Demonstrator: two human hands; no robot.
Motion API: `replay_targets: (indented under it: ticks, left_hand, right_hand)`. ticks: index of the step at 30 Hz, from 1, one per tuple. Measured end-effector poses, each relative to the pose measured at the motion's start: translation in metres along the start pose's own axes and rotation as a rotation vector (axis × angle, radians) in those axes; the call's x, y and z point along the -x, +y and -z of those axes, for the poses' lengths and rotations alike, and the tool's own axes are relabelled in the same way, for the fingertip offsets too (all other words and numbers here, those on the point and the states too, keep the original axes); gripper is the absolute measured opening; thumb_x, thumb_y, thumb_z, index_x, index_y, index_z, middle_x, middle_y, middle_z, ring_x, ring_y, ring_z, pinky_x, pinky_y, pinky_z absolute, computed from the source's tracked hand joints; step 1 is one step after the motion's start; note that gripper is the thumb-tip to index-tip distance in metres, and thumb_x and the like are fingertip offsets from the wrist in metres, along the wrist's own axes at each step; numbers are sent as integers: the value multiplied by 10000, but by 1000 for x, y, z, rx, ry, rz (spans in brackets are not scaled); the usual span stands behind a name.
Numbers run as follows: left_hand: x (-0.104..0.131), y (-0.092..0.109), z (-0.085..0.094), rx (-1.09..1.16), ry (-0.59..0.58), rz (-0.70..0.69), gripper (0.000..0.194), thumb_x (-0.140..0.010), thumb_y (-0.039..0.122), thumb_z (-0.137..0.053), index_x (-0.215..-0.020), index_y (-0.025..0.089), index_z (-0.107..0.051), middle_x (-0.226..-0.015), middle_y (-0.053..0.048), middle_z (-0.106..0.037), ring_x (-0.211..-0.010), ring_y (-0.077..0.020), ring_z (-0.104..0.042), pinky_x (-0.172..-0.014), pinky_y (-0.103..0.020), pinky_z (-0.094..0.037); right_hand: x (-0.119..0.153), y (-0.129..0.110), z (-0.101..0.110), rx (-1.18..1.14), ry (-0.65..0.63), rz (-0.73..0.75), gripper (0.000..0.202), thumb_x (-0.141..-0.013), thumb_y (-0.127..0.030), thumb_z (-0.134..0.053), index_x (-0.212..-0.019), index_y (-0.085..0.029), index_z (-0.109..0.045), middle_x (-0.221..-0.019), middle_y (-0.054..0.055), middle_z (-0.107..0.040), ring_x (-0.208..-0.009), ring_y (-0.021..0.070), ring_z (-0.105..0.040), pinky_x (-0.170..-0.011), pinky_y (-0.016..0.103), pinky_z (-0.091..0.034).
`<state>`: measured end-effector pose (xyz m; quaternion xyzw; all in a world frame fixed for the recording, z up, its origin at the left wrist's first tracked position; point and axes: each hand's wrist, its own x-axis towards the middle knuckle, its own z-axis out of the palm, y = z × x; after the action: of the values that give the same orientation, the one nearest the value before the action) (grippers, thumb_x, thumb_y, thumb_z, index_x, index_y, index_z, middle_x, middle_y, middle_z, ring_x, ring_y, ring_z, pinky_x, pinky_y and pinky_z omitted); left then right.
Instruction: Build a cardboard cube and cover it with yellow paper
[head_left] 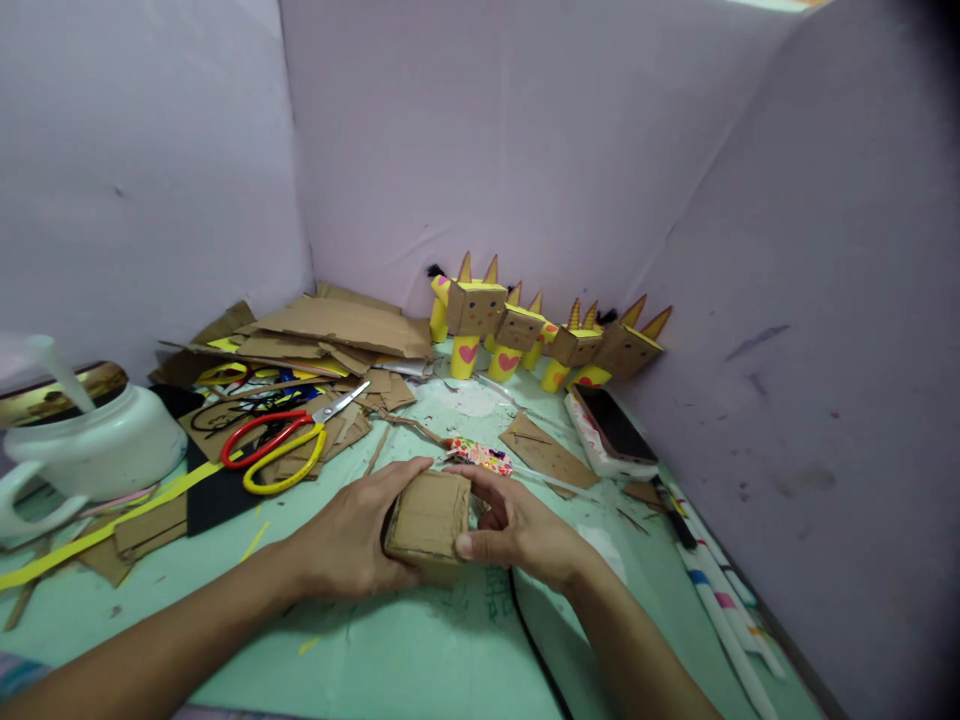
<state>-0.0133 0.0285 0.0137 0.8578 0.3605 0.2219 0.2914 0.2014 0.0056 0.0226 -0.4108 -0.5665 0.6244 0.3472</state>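
The small cardboard box (430,514) was located between the left hand (356,530) and the right hand (525,525); whether its base touched the table (360,665) could not be determined. Both hands had hold of it, parted by about the box's width: the left palm curved around the left side, and the right thumb bore on the near right corner with the fingers toward the far right edge. Judged by its material, the box was light, fairly stiff and not slippery, but liable to dent or split at its rough seams if squeezed hard. The corners and folded edges were the preferred holding points; the middle of the top panel was probably weaker. The widest room for movement lay on the near side of the grip, although a black cord (537,650) ran there from below the right hand and presented a snag hazard. Just beyond the grip, a patterned tool (480,456) limited forward travel. Scissors (321,412) lay beyond the left hand, blades pointing away; markers (724,610) bounded the right side, and a phone (616,424) lay farther out. Farthest from the grip, cardboard figures (477,312) stood before the back wall (487,130), near enough to it to end any long forward reach.
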Motion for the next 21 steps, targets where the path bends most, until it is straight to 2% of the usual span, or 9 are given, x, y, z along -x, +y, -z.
replay_targets:
  ticks: [4, 9, 16, 21]
  left_hand:
    - [0, 0, 0, -4, -5, -1, 872, -581, 283, -738, -1355, 187, -349, -1253, -100, -552, -1074, -285, -567, -905, -373, -476]
    - [0, 0, 0, 0, 2, 4, 859, -587, 285, -736, -1348, 168, -355, -1249, -109, -553, -1066, -287, -573, -905, -380, -480]
    - [1, -1, 0, -8, -6, 4, 878, -582, 298, -740, -1353, 186, -335, -1252, -107, -553, -1070, -290, -570, -904, -392, -485]
    - [0, 2, 1, -7, 6, 11, 836, -583, 320, -741, -1325, 185, -380, -1235, -107, -570, -1054, -291, -578, -906, -405, -481]
  right_hand:
    - [-1, 1, 0, -1, 3, -26, 723, -538, -259, -801, -1210, -195, -541, -1225, 76, -546, -942, 205, -540, -710, 287, -441]
    - [0, 2, 0, -7, 18, -4, 724, -532, -252, -803, -1205, -182, -543, -1242, 89, -528, -1060, 242, -513, -770, 302, -446]
    - [0, 3, 0, -29, -12, 10, 721, -544, -318, -832, -1193, -196, -545, -1242, 93, -526, -1056, 246, -528, -767, 310, -459]
    - [-1, 5, 1, -22, -11, 7, 749, -543, -308, -839, -1218, -204, -533, -1263, 92, -520, -1059, 238, -530, -758, 302, -465]
